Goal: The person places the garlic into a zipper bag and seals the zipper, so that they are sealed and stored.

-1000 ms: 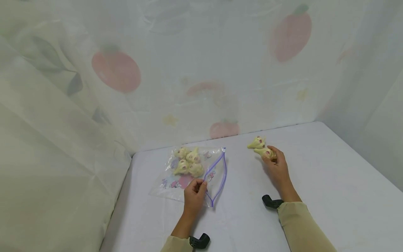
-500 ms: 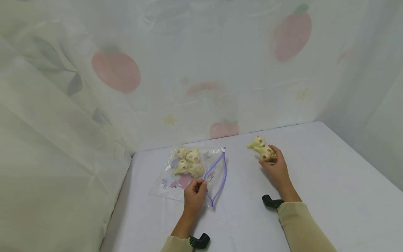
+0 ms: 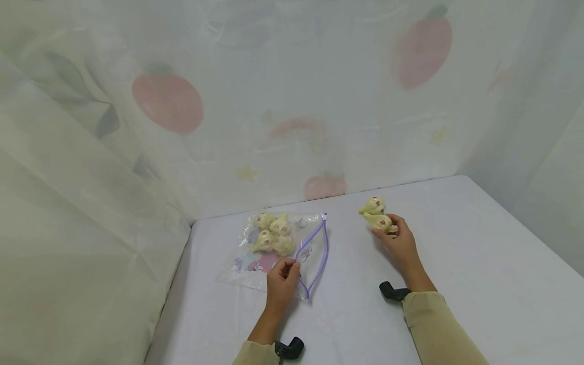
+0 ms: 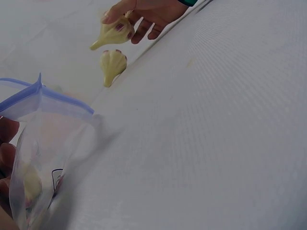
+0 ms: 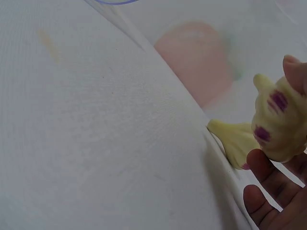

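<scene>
In the head view my left hand (image 3: 282,281) pinches the edge of a clear zip bag (image 3: 237,276) with a purple zip strip; its mouth stands apart and faces right. Several pale yellow garlic bulbs (image 3: 274,234) lie inside it. Over to the right, my right hand (image 3: 401,243) grips one garlic bulb (image 3: 379,221) between thumb and fingers. That bulb has purple marks, plain in the right wrist view. A second loose garlic bulb (image 3: 373,205) lies just behind the held one, on the table. Part of the held bulb is hidden by my fingers.
A white-covered table (image 3: 347,314) reaches back to a fruit-printed curtain (image 3: 274,101). Another curtain (image 3: 82,228) hangs along the left edge. A black wrist device (image 3: 289,349) sits at my left wrist, a similar device (image 3: 393,291) at my right.
The garlic bulb in my right hand has turned and shifted slightly left and now shows more of its side. My left hand and the bag have stayed in place.
</scene>
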The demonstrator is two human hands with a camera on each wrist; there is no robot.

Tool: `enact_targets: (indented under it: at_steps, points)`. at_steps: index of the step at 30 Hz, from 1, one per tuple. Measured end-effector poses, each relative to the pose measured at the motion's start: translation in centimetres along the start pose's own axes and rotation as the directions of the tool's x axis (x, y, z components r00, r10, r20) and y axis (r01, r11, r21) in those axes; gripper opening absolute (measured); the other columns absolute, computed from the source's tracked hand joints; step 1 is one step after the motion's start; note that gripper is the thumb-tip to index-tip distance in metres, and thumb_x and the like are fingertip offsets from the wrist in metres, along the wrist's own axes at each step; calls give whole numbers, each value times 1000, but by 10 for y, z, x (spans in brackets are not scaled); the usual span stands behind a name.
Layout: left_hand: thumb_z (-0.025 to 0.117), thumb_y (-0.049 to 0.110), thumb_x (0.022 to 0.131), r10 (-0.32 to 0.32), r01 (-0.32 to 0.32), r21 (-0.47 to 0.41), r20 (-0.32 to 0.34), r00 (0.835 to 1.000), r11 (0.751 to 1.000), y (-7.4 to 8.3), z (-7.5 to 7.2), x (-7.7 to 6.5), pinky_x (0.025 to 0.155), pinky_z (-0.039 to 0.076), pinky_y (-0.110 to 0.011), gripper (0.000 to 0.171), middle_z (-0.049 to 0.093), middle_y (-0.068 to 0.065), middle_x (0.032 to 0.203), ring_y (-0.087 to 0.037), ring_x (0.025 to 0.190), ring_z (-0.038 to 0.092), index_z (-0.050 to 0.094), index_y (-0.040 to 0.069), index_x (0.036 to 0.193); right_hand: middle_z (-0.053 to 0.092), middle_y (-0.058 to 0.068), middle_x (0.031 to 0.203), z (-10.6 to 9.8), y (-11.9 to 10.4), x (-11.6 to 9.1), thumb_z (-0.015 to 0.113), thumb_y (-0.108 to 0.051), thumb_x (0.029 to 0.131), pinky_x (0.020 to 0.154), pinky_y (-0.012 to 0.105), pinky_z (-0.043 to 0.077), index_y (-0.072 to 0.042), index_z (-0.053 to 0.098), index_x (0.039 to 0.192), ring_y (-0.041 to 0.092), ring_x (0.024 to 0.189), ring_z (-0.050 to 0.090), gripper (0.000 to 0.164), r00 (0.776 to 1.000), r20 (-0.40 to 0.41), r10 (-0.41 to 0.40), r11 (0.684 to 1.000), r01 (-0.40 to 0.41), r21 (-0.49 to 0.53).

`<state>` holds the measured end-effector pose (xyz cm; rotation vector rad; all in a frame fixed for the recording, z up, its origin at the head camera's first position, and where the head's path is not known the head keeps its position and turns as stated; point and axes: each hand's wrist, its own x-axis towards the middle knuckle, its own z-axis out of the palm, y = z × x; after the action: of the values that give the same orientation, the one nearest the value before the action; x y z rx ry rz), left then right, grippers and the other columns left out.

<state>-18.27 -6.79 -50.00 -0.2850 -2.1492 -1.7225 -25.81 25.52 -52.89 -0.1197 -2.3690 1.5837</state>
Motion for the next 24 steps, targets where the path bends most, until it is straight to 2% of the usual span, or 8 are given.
enact_targets:
  at_steps: [5,13,19,24]
  points:
    - [63,-3,91,7,-7,5,-1,1000,1000,-1,0,0,50,44,-21,10,62,-9,67,-4,57,50,65,1,82,54,15,129,1,-2,-1,72,-42,88,70,15,45,-11,43,142,16,94,52,69,1000,-2,-15,1000,15,-15]
    - [64,-1,91,-3,3,-6,0,1000,1000,-1,0,0,50,44,-21,10,63,-8,67,-4,57,51,65,2,82,57,13,124,2,-4,-2,70,-41,90,72,18,46,-16,45,143,18,97,52,64,999,22,-29,999,30,-40]
    - [64,-2,91,15,-15,-7,2,1000,1000,0,1,0,51,45,-21,9,63,-10,68,-4,58,52,65,0,83,58,17,119,10,-11,-5,69,-42,90,74,27,48,-14,45,144,25,97,55,66,993,105,-46,997,52,-52]
    - [64,-3,90,24,-24,-13,-3,1000,1000,1,0,0,50,44,-21,8,62,-13,67,-4,57,52,65,-1,82,59,14,116,25,-19,-8,71,-41,89,74,29,48,-15,48,139,24,93,56,61,979,178,-97,993,108,-52]
